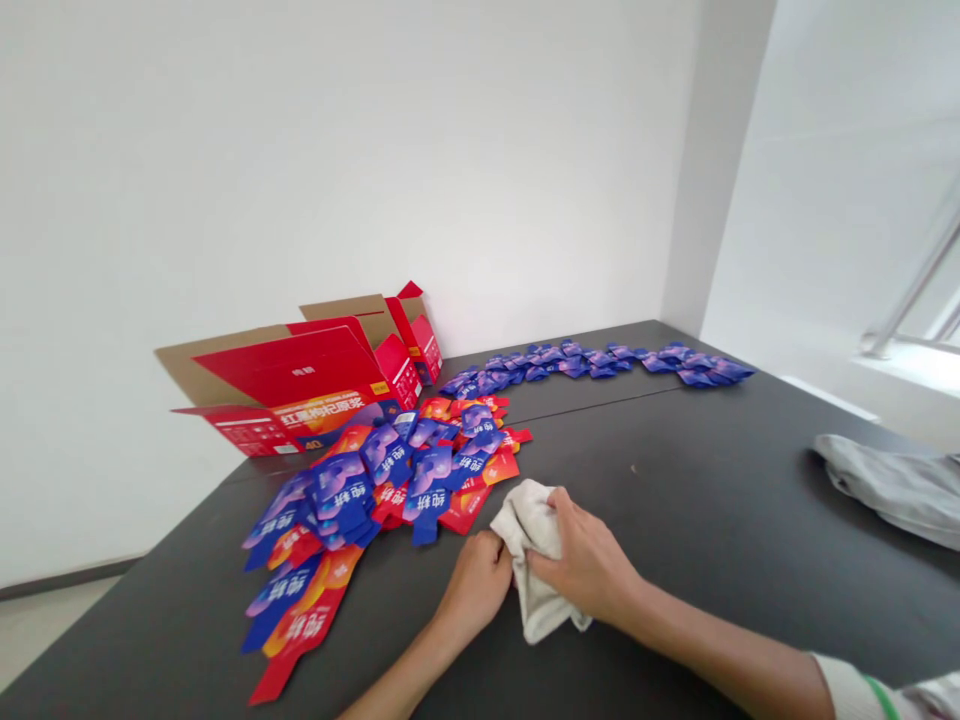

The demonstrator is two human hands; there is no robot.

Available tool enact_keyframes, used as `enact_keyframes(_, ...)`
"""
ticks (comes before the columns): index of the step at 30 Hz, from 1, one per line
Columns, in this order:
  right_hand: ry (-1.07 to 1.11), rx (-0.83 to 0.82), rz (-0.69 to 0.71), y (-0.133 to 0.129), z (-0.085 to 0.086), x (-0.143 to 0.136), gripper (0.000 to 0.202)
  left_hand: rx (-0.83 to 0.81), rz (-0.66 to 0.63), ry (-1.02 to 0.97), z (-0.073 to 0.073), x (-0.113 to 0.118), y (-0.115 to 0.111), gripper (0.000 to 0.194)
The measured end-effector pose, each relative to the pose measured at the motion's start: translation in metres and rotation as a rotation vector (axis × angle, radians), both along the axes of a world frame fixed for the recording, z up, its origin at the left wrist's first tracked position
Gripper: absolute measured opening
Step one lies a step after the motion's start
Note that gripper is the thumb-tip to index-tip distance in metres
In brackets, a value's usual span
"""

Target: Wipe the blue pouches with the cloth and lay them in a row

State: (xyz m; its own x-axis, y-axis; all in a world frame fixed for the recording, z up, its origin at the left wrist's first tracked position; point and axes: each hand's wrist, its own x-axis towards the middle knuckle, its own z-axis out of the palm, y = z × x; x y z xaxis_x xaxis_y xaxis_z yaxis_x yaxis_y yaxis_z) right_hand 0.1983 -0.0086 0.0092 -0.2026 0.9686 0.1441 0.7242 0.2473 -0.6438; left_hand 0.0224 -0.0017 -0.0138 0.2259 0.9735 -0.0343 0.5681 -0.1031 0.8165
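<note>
White wall [525,150] behind and beyond the work area. Dark desk [645,500] spans most of the lower view, a thin seam running across it. Front carton [300,372], red with tan inner flaps, stands open at the far left of the desk; rear carton [426,350], likewise red and open, stands just behind it. Heap of flat red and blue packets [431,460] lies in front of the cartons, overlapping, white characters printed on them; a few trail toward the near left. Row of blue packets [562,358] runs along the far edge of the desk, rightward from behind the heap. Crumpled grey fabric [892,490] at the right, cut off by the frame. White cloth [536,605] bunched near the middle front, just right of the heap. Right hand [589,560] closed around the cloth from its right side, thumb and fingers pressed into the folds. Left hand [480,575] curled into a fist against the cloth's left side; its fingertips are hidden, so cannot tell whether they have hold of it.
</note>
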Motion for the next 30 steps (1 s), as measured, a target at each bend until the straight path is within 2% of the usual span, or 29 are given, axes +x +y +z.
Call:
enact_keyframes(4,-0.347,0.030,-0.096,0.001,0.005,0.000,0.034,0.087,-0.023,0.243,0.003,0.002,-0.005,0.054)
enact_keyframes(7,-0.377,0.058,-0.071,-0.001,0.004,0.002,0.038,0.137,0.014,0.410,0.004,0.004,-0.007,0.047)
enact_keyframes(9,-0.355,0.069,0.004,-0.005,0.002,0.000,0.040,0.158,0.027,0.445,0.004,0.005,-0.009,0.037)
enact_keyframes(11,-0.382,0.062,0.004,-0.006,0.002,0.001,0.042,0.150,0.002,0.435,0.005,0.005,-0.010,0.039)
enact_keyframes(14,-0.478,0.044,-0.100,0.002,0.004,0.015,0.046,0.088,-0.026,0.342,0.006,0.003,-0.008,0.056)
enact_keyframes(16,-0.483,0.003,-0.148,0.012,0.006,0.029,0.044,-0.003,-0.032,0.212,0.004,0.001,-0.005,0.060)
enact_keyframes(20,-0.377,-0.053,-0.159,0.024,0.012,0.050,0.038,-0.175,-0.007,-0.097,0.004,-0.003,0.001,0.051)
enact_keyframes(25,-0.142,-0.056,-0.165,0.023,0.021,0.053,0.037,-0.375,0.135,-0.503,0.015,-0.002,-0.003,0.038)
enact_keyframes(28,-0.005,0.006,-0.134,0.017,0.021,0.045,0.035,-0.383,0.165,-0.554,0.016,0.001,-0.005,0.035)
enact_keyframes(30,0.012,0.043,-0.063,0.012,0.017,0.036,0.035,-0.405,0.074,-0.485,0.014,0.004,-0.005,0.035)
